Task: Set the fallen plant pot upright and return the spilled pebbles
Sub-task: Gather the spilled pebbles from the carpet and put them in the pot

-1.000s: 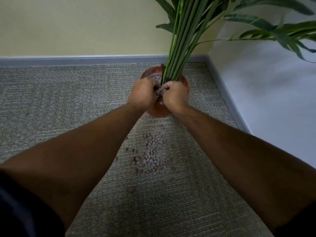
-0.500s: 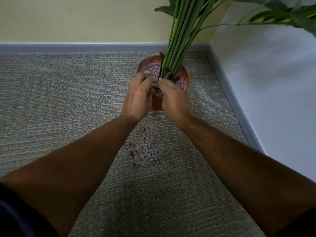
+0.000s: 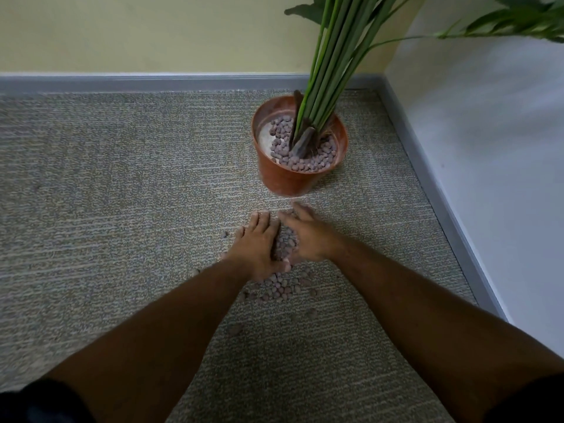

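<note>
The orange plant pot (image 3: 285, 178) stands upright on the carpet near the room's corner, with tall green stems (image 3: 329, 65) rising from it and brownish pebbles inside. A patch of spilled pebbles (image 3: 282, 286) lies on the carpet in front of the pot. My left hand (image 3: 256, 247) and my right hand (image 3: 308, 236) rest side by side on this patch, fingers spread and pointing toward the pot, palms down over the pebbles. Some pebbles show between the hands, others are hidden under them.
A grey baseboard (image 3: 152, 82) runs along the yellow wall behind the pot. A white wall (image 3: 488, 148) with its own baseboard closes the right side. Grey-beige carpet (image 3: 106, 193) stretches to the left. Green leaves (image 3: 518, 19) hang over the upper right.
Both hands have left the pot's rim and moved down toward me onto the spilled pebbles. The view has shifted, and the pot stands free.
</note>
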`<state>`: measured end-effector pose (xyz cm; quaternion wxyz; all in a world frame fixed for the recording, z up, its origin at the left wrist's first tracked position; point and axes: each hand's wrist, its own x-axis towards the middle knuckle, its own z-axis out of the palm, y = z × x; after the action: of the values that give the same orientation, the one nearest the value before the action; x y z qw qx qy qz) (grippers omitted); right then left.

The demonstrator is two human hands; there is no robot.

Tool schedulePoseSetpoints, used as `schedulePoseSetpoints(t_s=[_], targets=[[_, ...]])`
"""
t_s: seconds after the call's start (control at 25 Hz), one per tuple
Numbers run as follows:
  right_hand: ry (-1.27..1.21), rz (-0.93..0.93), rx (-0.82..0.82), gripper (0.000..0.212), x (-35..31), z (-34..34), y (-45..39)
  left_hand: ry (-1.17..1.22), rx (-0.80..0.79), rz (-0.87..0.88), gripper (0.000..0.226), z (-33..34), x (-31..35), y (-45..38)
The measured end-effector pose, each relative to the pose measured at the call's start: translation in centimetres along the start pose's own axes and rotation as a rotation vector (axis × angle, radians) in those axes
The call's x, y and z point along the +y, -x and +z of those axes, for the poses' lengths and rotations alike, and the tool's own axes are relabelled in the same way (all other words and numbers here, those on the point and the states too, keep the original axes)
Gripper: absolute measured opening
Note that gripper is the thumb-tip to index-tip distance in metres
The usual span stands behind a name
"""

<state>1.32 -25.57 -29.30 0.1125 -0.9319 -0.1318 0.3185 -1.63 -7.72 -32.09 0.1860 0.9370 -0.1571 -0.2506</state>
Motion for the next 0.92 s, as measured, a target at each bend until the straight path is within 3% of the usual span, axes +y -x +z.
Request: schedulePoseSetpoints(t_s=[0.08, 0.16, 0.32, 0.44, 0.76, 0.92], targets=[[0.087, 0.009, -0.038, 0.121, 0.1, 0.6, -0.3, -0.053, -0.028, -0.011, 0.119, 0.5, 0.2, -0.2], [0.073, -0.012, 0.019, 0.116, 0.0, 1.4, 0.1, -0.053, -0.017, -0.016, 0.113, 0.8, 0.6, 0.1], [-0.084, -0.086, 0.226, 0.076, -0.4, 3.1, 1.8, -0.038, 0.093, 0.027, 0.083, 1.7, 2.0, 1.5], [-0.036, -0.101, 0.376, 0.052, -1.3, 4.5, 2.7, -0.029, 0.166, 0.037, 0.066, 2.4, 2.5, 2.1], [0.150, -0.083, 0.463, 0.034, -2.3, 5.2, 3.7, -0.054, 0.317, 0.114, 0.050, 2.2, 1.7, 3.4], [0.070, -0.055, 0.454, 0.028, -2.6, 5.1, 3.8, -0.010, 0.352, 0.087, 0.040, 1.6, 1.5, 3.5]])
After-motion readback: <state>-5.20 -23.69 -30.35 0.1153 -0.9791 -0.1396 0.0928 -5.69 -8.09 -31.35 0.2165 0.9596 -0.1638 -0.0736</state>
